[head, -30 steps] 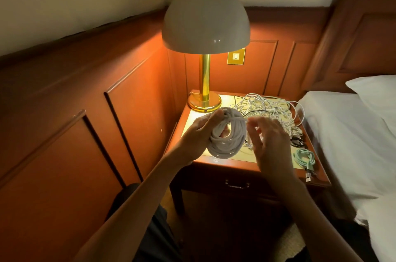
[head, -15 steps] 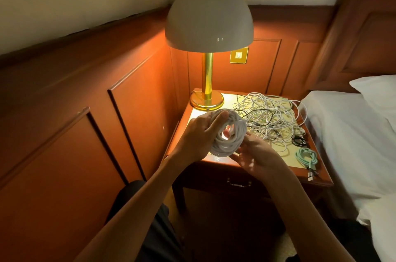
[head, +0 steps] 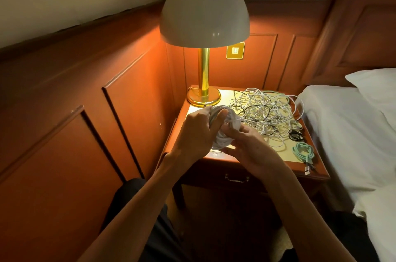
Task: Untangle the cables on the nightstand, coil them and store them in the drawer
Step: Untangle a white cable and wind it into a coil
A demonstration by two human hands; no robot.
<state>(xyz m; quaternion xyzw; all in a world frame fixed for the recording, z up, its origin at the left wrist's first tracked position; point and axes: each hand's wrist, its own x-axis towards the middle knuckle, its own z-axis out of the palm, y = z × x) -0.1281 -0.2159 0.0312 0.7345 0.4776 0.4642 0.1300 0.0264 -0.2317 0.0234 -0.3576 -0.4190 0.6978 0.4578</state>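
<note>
A thick coil of white cable (head: pixel 222 141) is held over the front left of the nightstand (head: pixel 319 172). My left hand (head: pixel 198 133) grips its upper left side with fingers curled round the loops. From below and the right, my right hand (head: pixel 246 146) holds the coil, fingers curled on it. Behind lies a tangle of white and black cables (head: pixel 265 111). A coiled mint-green cable (head: pixel 304 151) lies at the front right, a small black coil (head: pixel 296 135) just behind it. The drawer (head: pixel 236 179) below is closed.
A brass lamp (head: pixel 203 94) with a white dome shade stands at the nightstand's back left. Wood-panelled wall runs along the left and behind. A bed (head: pixel 353 133) with white sheets and a pillow sits close on the right.
My right hand dropped from beside the coil, fingers spread, and came under it to hold it. The coil tipped lower between both hands.
</note>
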